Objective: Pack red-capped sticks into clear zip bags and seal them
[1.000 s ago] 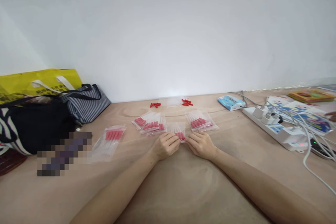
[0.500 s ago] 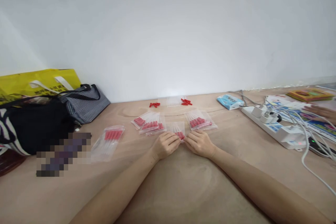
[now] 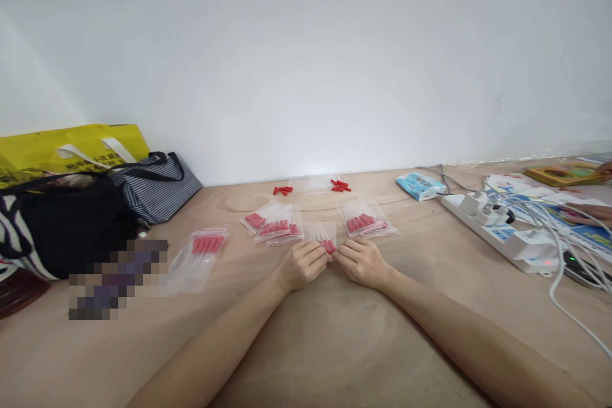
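The left hand (image 3: 302,266) and right hand (image 3: 362,264) pinch the near edge of a zip bag (image 3: 313,230) of red-tipped sticks (image 3: 328,246), well left of the power strip (image 3: 502,237); loose red pieces (image 3: 283,190) lie farther back.

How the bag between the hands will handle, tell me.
The clear bag looks thin, so its edges are probably floppy. The slim sticks inside may stiffen it lengthwise. Red ends bunched at the near edge could weight that side.

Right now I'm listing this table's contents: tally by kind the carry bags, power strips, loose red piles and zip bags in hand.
Carry bags: 3
Power strip: 1
Loose red piles: 2
Zip bag in hand: 1
Total: 7
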{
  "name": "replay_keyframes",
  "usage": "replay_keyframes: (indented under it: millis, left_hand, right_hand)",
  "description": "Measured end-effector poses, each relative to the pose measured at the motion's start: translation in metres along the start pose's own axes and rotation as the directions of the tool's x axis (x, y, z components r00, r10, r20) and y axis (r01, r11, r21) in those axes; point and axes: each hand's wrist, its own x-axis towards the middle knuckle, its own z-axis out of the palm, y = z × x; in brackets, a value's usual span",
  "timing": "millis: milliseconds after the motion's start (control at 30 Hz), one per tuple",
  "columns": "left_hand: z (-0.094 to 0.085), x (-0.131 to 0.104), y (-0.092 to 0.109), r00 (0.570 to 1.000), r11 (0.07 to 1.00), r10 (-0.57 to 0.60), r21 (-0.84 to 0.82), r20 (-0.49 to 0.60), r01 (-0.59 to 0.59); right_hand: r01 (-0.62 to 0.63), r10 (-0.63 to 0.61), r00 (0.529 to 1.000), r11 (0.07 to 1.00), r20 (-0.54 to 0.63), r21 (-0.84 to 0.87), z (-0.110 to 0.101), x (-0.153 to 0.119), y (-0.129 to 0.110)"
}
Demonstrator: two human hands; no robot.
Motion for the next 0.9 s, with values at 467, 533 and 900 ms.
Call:
replay_keyframes:
  millis: [467,533,900]
  left_hand:
    - [-0.017,-0.022,-0.014,0.994,0.992,-0.066,0.116,0.087,0.056]
    - [-0.018,-0.025,-0.014,0.99,0.99,-0.091,0.113,0.112,0.078]
    - [-0.019,-0.017,0.0,0.922,0.948,-0.317,0.087,0.223,0.305]
  right_hand:
    - [-0.079,0.079,0.997,0.996,-0.008,0.031,-0.002,-0.005,0.006]
    - [-0.095,0.095,0.995,0.995,0.009,0.032,-0.002,-0.006,0.007]
    - [-0.222,0.222,0.975,0.975,0.021,-0.008,0.006,-0.01,0.011]
